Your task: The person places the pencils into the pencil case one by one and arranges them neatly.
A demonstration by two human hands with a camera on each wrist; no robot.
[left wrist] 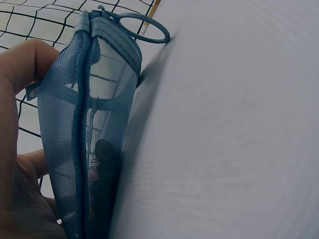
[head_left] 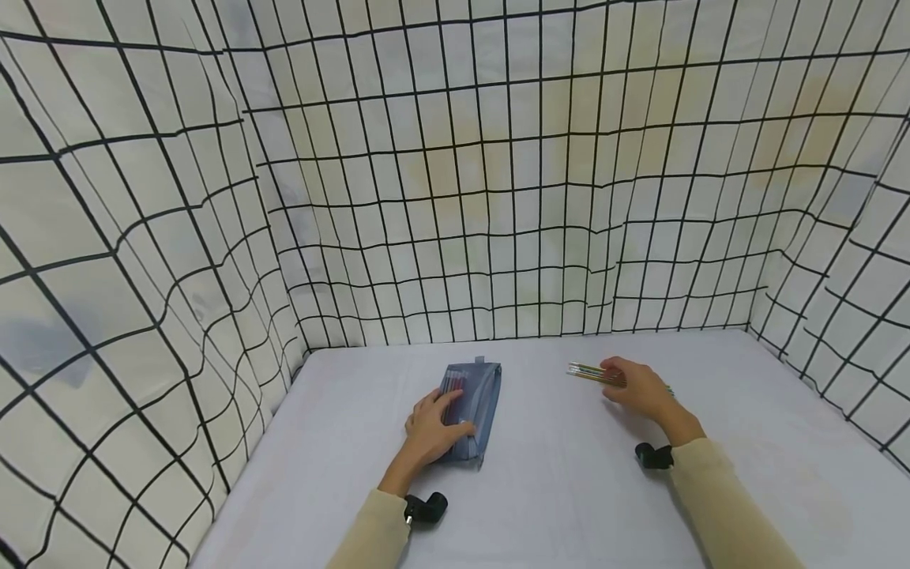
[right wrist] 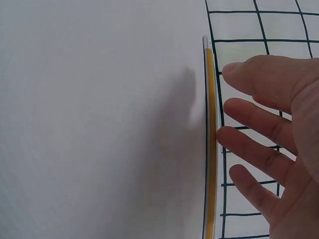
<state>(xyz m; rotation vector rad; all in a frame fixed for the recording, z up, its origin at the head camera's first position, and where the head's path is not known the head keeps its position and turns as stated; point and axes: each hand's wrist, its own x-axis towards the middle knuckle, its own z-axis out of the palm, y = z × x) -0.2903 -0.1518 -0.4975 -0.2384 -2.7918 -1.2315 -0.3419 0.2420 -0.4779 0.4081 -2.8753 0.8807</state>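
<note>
A blue mesh zip pouch (head_left: pixel 483 399) lies flat on the white table, left of centre in the head view. Several thin, dark and reddish sticks show through its mesh, their kind unclear. My left hand (head_left: pixel 429 431) rests on the pouch with fingers and thumb spread over it. In the left wrist view, a loop (left wrist: pixel 167 36) stands out from the pouch's zipped end. To the right lie several pencils (head_left: pixel 586 373) side by side. Over them is my right hand (head_left: pixel 640 391), its fingers loosely extended and close to a yellow pencil (right wrist: pixel 212 129) in the right wrist view.
The white table (head_left: pixel 540 490) is bounded at the back and sides by a black grid net (head_left: pixel 526 190) in front of pale cloth. Dark wrist cameras (head_left: pixel 426 508) sit at both cuffs.
</note>
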